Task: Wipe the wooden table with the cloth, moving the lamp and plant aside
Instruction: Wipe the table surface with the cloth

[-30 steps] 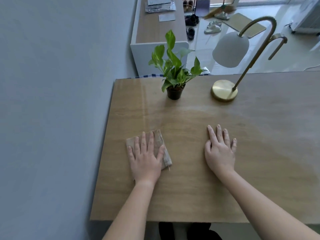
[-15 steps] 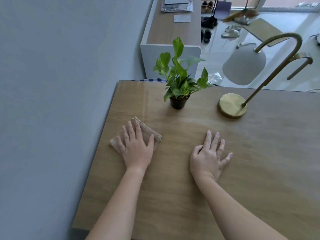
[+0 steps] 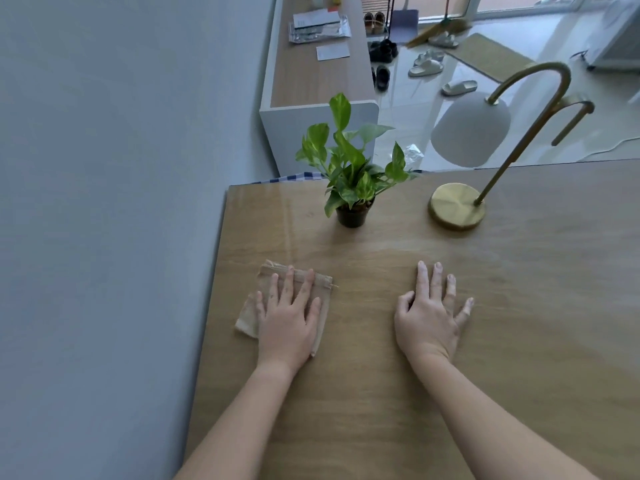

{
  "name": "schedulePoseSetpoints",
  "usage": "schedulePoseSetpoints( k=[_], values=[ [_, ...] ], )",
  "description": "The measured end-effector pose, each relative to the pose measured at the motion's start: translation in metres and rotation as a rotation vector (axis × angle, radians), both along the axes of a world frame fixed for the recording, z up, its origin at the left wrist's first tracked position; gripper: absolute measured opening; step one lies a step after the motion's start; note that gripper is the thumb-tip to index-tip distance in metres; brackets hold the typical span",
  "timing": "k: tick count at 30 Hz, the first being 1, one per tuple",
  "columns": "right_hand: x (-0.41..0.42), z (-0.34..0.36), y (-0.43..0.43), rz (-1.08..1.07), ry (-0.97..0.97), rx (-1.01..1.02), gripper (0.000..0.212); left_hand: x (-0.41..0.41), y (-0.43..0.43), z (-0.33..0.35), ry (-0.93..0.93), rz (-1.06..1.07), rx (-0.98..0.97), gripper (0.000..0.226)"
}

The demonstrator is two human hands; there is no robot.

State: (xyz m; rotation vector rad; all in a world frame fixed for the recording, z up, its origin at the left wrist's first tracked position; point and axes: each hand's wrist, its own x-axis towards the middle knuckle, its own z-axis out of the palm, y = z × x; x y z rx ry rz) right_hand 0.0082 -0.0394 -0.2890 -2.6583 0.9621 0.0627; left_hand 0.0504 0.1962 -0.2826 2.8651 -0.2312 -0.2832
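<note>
My left hand (image 3: 289,318) presses flat, fingers straight, on the beige cloth (image 3: 249,318) near the left edge of the wooden table (image 3: 381,393). My right hand (image 3: 429,311) rests flat on bare wood, fingers spread. Farther back stand the plant (image 3: 351,174) and, to its right, the lamp (image 3: 457,206).

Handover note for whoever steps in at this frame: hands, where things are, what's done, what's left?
Left hand: flat on the cloth, pressing it to the table near its left edge.
Right hand: flat on bare wood, holding nothing.
Plant and lamp: standing near the far edge, neither hand on them.
Done: the cloth is down on the left side; how much has been wiped cannot be told.
Left: wipe the rest, shifting plant and lamp to reach under them.
</note>
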Motion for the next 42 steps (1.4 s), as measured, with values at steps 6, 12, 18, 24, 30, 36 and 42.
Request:
schedulePoseSetpoints(
  k=[6, 12, 18, 24, 30, 36, 42],
  values=[
    [0.002, 0.0, 0.001, -0.015, 0.008, -0.013, 0.066, -0.032, -0.011, 0.008, -0.036, 0.014, 0.041, 0.063],
    [0.006, -0.009, 0.009, -0.043, -0.025, -0.063, 0.066, -0.009, 0.016, -0.011, -0.052, -0.139, 0.018, 0.062],
    [0.006, -0.014, 0.009, -0.046, -0.013, -0.088, 0.063, 0.052, -0.012, -0.007, -0.043, -0.05, -0.034, 0.061],
    [0.008, -0.018, 0.007, -0.049, -0.027, -0.097, 0.064, 0.156, -0.037, -0.007, -0.094, -0.006, -0.006, 0.064],
    [0.011, -0.021, 0.005, -0.048, -0.044, -0.092, 0.068, 0.256, -0.053, -0.004, -0.053, 0.087, 0.002, 0.065],
    [0.009, -0.021, 0.002, -0.049, -0.039, -0.09, 0.067, 0.234, -0.049, -0.009, -0.053, 0.069, 0.013, 0.064],
    [0.01, -0.014, 0.004, -0.052, -0.017, -0.061, 0.067, 0.152, -0.026, -0.011, -0.047, 0.036, 0.018, 0.065]
  ],
)
